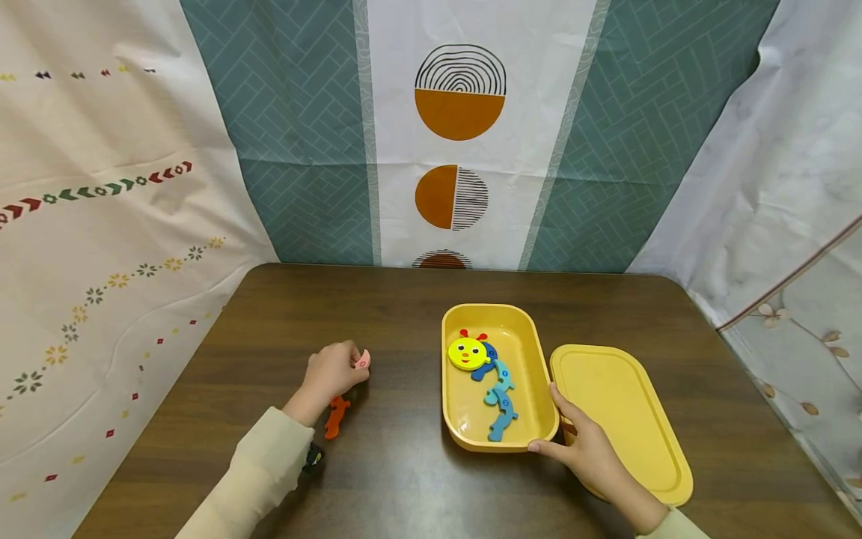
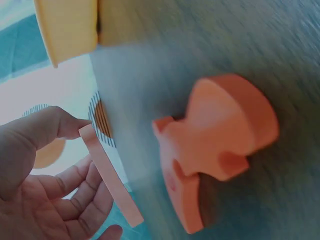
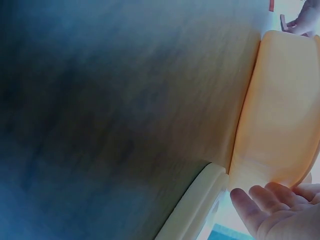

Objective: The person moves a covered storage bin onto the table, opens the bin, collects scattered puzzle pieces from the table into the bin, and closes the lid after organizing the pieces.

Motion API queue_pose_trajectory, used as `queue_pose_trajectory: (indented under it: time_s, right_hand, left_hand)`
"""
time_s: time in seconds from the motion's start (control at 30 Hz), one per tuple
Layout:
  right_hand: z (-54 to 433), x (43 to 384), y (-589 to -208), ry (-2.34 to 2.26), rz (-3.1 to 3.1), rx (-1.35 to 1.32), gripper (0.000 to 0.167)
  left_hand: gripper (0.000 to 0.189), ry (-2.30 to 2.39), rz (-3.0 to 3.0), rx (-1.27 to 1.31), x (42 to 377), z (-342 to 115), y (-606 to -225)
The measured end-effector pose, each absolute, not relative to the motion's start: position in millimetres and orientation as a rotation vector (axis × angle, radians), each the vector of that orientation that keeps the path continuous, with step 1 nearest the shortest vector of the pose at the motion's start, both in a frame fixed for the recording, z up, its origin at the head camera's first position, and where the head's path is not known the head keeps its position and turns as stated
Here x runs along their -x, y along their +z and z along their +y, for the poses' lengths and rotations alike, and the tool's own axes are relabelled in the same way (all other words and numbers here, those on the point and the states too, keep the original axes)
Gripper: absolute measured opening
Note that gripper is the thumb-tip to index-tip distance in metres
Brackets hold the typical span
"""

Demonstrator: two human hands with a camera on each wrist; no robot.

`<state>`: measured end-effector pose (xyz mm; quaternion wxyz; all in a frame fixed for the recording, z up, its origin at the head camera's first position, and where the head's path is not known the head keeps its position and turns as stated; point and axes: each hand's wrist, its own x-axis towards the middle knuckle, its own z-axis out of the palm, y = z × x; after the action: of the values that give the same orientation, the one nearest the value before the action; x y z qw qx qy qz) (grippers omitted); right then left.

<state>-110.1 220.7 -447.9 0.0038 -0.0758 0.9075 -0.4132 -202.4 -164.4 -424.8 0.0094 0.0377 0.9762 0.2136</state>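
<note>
My left hand (image 1: 333, 370) pinches a pink puzzle piece (image 1: 364, 360) between thumb and fingers, left of the yellow box. The left wrist view shows this flat piece (image 2: 111, 175) edge-on. Under that forearm lies an orange-red puzzle piece (image 1: 336, 416) on the table. My right hand (image 1: 589, 449) holds the near right corner of the yellow box (image 1: 465, 439), thumb at the front and fingers along the side. Inside the box are a yellow smiling caterpillar head (image 1: 467, 354) with red antennae and several linked blue and teal pieces (image 1: 503, 404).
A yellow lid (image 1: 622, 419) lies flat right of the box, partly behind the right hand. Near the left sleeve is a small dark piece (image 1: 313, 455), partly hidden. The brown table (image 1: 404, 486) meets patterned cloths at its back and sides.
</note>
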Motion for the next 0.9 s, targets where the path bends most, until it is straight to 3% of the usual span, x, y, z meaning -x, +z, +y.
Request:
queue_pose_trajectory:
  time_s: [0.9]
  right_hand:
    - [221,109,-449,-1.333,2.827,0.238,0.092]
  left_hand:
    - [0.016,0.841,3.297,-0.626,187,-112,-391]
